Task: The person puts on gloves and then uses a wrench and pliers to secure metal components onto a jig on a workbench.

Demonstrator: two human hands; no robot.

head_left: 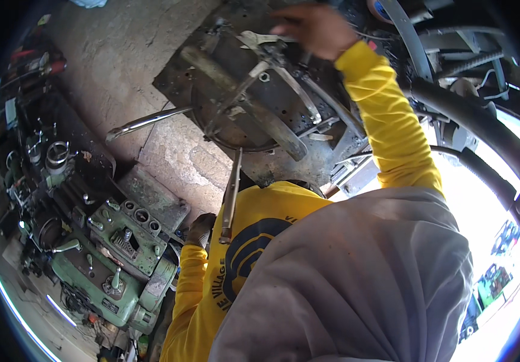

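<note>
The person's right hand (320,31) is at the round plate's (278,102) far edge; fingers blurred, cannot tell whether spread or pinching. Pale metal piece (257,40) lies at that edge, leftward of them, long axis roughly crosswise. Left hand (201,230): well short of the plate's near edge, farther off, fingers unclear.

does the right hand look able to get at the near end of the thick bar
Probably yes: the near end of the thick bar looks uncovered, though the right hand would have to draw back past a thinner metal piece.

Blown-out glare at lower right.
</note>
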